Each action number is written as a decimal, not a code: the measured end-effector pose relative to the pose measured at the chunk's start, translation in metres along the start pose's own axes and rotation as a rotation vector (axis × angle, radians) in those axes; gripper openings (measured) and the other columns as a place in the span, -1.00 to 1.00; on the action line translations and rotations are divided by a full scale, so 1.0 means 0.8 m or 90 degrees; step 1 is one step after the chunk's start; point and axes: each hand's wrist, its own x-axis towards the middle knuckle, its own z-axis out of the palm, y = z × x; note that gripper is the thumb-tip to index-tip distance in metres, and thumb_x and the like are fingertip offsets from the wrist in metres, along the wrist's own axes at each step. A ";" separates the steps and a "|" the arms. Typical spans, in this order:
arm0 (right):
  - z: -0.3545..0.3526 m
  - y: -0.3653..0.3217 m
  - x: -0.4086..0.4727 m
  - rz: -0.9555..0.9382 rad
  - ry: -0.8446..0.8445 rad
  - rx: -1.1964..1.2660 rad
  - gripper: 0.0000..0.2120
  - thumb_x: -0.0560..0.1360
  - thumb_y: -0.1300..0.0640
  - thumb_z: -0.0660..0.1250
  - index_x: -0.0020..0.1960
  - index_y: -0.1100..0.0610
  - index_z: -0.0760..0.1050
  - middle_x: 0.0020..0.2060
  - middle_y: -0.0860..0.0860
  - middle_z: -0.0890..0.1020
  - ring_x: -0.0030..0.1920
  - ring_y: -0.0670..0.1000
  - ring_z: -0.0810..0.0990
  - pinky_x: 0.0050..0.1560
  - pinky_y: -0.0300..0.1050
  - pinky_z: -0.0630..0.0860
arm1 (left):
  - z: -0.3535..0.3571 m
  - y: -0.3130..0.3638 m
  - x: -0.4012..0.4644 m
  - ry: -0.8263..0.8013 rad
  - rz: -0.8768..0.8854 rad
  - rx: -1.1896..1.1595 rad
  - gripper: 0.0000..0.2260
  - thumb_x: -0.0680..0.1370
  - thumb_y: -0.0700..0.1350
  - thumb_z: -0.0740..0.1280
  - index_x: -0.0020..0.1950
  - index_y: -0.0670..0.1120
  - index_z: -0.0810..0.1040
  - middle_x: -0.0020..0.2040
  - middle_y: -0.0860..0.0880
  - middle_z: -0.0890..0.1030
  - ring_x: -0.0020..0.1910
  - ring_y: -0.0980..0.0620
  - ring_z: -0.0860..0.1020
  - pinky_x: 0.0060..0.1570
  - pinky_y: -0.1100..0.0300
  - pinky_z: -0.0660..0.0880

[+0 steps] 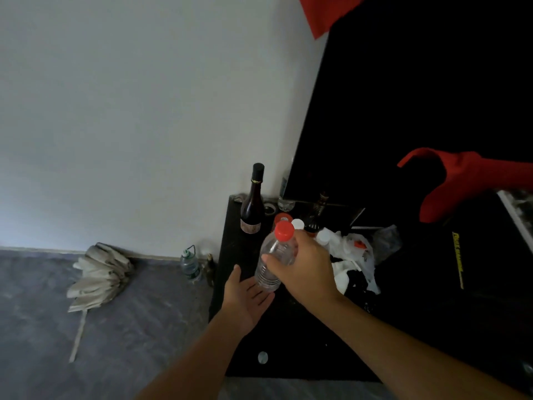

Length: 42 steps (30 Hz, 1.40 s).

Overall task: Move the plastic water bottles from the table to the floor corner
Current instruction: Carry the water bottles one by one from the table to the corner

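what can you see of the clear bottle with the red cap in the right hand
The clear plastic bottle has a ribbed body and a red screw cap, still on. It looks empty or nearly so. It tilts slightly, cap up, above the black table's left edge. The right hand wraps its upper body; the open left hand sits under its base.

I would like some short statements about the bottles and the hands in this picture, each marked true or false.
1. The right hand holds a clear plastic bottle with a red cap. True.
2. The left hand grips the dark glass bottle. False: it is open, palm up, under the plastic bottle.
3. The dark glass bottle lies on its side. False: it stands upright on the black table.
4. A green-capped bottle stands on the floor near the wall. True.
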 end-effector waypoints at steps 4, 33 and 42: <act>-0.006 -0.035 -0.003 -0.064 -0.014 0.016 -0.64 0.31 -0.08 0.50 -0.24 -0.15 0.28 -0.35 -0.21 0.41 -0.31 -0.18 0.45 -0.31 -0.32 0.31 | -0.009 0.010 -0.040 -0.006 0.058 -0.044 -0.31 0.58 0.25 0.13 0.44 -0.31 0.32 0.35 -0.31 0.46 0.34 -0.23 0.43 0.31 -0.04 0.37; 0.246 -0.515 -0.259 -0.419 -0.293 0.138 -0.52 0.37 -0.26 0.40 0.11 0.05 0.47 -0.05 -0.07 0.63 -0.11 -0.09 0.60 -0.03 -0.11 0.63 | -0.475 0.142 -0.441 0.119 0.372 -0.340 -0.33 0.60 0.23 0.09 0.32 -0.39 0.37 0.24 -0.35 0.52 0.26 -0.26 0.49 0.34 -0.05 0.39; 0.363 -0.646 -0.299 -0.495 -0.390 0.175 -0.58 0.38 -0.20 0.43 0.08 0.03 0.46 -0.11 -0.10 0.59 -0.12 -0.09 0.57 -0.03 -0.11 0.59 | -0.604 0.211 -0.496 0.152 0.444 -0.452 -0.32 0.59 0.23 0.12 0.34 -0.40 0.38 0.23 -0.35 0.54 0.26 -0.25 0.50 0.37 -0.06 0.37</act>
